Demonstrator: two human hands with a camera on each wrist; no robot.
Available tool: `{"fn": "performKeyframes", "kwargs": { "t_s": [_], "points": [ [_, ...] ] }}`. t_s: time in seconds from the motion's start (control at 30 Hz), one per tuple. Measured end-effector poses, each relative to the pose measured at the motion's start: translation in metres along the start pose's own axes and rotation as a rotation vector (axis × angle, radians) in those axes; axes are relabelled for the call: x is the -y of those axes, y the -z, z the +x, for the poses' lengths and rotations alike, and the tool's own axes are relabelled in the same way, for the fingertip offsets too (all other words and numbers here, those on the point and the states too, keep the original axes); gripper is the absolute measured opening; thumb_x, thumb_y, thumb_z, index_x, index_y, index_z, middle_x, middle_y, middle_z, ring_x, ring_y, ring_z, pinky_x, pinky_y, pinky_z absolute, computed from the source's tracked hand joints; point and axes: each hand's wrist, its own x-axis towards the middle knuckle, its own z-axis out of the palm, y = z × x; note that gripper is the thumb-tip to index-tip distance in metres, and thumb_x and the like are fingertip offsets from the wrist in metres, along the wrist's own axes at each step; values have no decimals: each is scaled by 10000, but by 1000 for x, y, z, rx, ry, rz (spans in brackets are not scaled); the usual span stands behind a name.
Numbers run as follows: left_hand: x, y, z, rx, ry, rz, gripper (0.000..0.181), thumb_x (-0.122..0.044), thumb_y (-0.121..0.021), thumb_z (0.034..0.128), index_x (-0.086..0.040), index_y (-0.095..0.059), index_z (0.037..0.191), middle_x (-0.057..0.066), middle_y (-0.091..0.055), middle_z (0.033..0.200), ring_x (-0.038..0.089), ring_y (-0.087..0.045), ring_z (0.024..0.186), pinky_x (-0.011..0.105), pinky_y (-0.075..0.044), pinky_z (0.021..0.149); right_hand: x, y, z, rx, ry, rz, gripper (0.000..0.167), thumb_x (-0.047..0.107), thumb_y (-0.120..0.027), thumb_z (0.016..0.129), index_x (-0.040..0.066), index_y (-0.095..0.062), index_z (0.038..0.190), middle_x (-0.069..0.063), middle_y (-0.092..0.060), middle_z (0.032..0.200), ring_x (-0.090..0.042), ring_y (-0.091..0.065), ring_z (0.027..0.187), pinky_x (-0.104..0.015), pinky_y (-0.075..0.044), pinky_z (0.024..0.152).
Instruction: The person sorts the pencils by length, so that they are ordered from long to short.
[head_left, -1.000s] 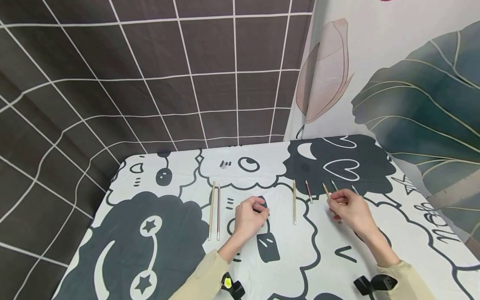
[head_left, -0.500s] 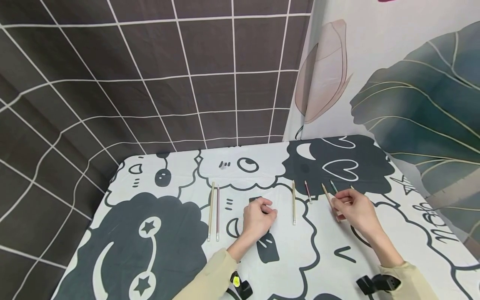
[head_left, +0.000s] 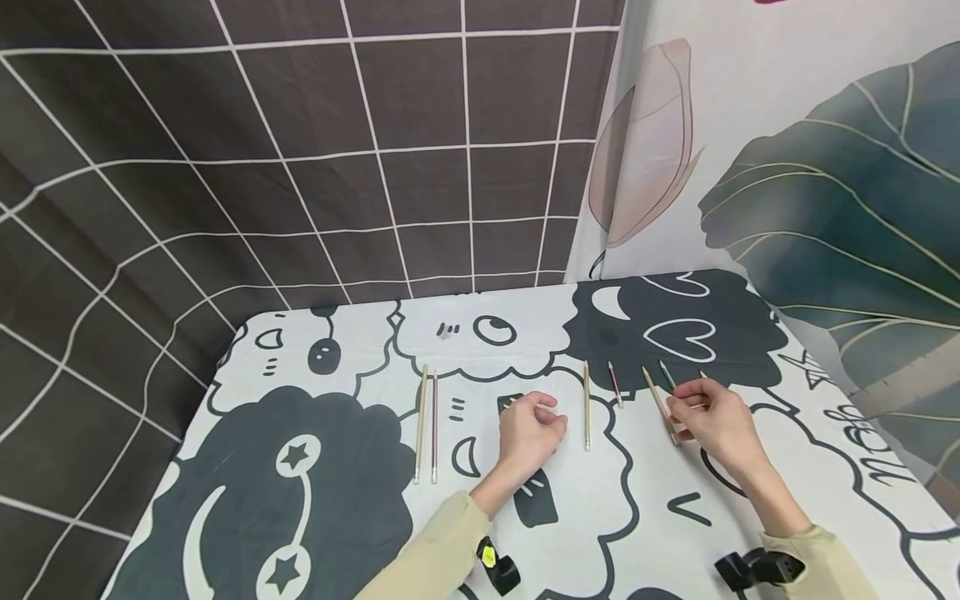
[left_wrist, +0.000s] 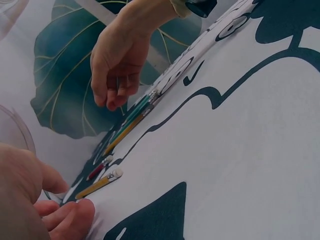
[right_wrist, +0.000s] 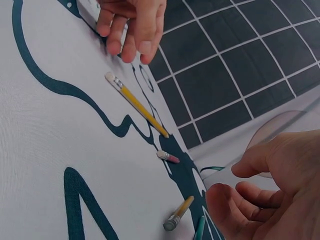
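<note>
My left hand [head_left: 531, 429], fingers loosely bent and holding nothing, hovers left of a yellow pencil [head_left: 587, 408] lying with its eraser towards me. In the left wrist view that pencil lies just beyond its fingertips [left_wrist: 86, 210]. My right hand [head_left: 716, 421] is over the right-hand pencils, beside another yellow pencil [head_left: 657, 400]. In the right wrist view its thumb and fingers are apart with nothing between them. A green pencil [head_left: 667, 373] is partly hidden by this hand. Between the two yellow pencils lies a short red pencil [head_left: 615, 385].
Farther left, a yellow pencil [head_left: 422, 425] and a dark red pencil [head_left: 434, 429] lie side by side. Another pencil tip [head_left: 702, 374] shows behind my right hand. A patterned cloth [head_left: 555, 550] covers the table; a dark grid curtain [head_left: 420, 183] hangs behind it.
My left hand has moved right, closer to the lone yellow pencil. My right hand has shifted slightly right, exposing more of the yellow pencil beside it. The pencils stay in place.
</note>
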Motion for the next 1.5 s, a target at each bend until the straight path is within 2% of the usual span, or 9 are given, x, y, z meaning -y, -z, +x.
{"fn": "performKeyframes", "kwargs": {
  "t_s": [0.2, 0.47, 0.73, 1.07, 1.5],
  "points": [
    [1, -5, 2, -20, -17, 10, 168, -50, -777, 773, -41, -726, 934, -68, -649, 649, 37, -581, 586, 248, -474, 601, -4, 4, 0, -11, 7, -8, 235, 48, -599, 945, -122, -553, 1101, -158, -646, 858, -203, -667, 660, -277, -550, 555],
    [-5, -16, 4, -42, -32, 46, 179, -67, -791, 756, -76, -734, 925, -95, -634, 642, 64, -594, 628, 278, -470, 668, -12, 8, 2, -62, 30, -12, 214, 32, -605, 929, -113, -571, 1082, -164, -631, 856, -188, -647, 630, -280, -544, 537],
    [-10, -21, 6, -11, -13, 21, 192, -50, -781, 756, -73, -736, 941, -98, -611, 660, 68, -575, 643, 284, -463, 664, -17, 11, 3, -108, 21, -58, 208, 32, -602, 926, -107, -589, 1079, -159, -616, 852, -206, -625, 625, -280, -540, 530],
    [-12, -27, 10, -6, -8, 59, 204, -55, -779, 751, -74, -736, 950, -82, -614, 668, 90, -570, 643, 275, -454, 644, -23, 12, 4, -100, -20, -59, 233, 43, -585, 938, -107, -573, 1115, -161, -602, 870, -190, -620, 615, -272, -537, 531],
    [-12, -35, 14, -33, -96, 136, 251, -75, -794, 737, -56, -729, 979, -33, -636, 685, 147, -586, 652, 266, -455, 621, -28, 12, 6, -110, -17, -72, 241, 41, -581, 933, -112, -571, 1119, -150, -584, 853, -178, -615, 608, -259, -531, 523]
  ]
}}
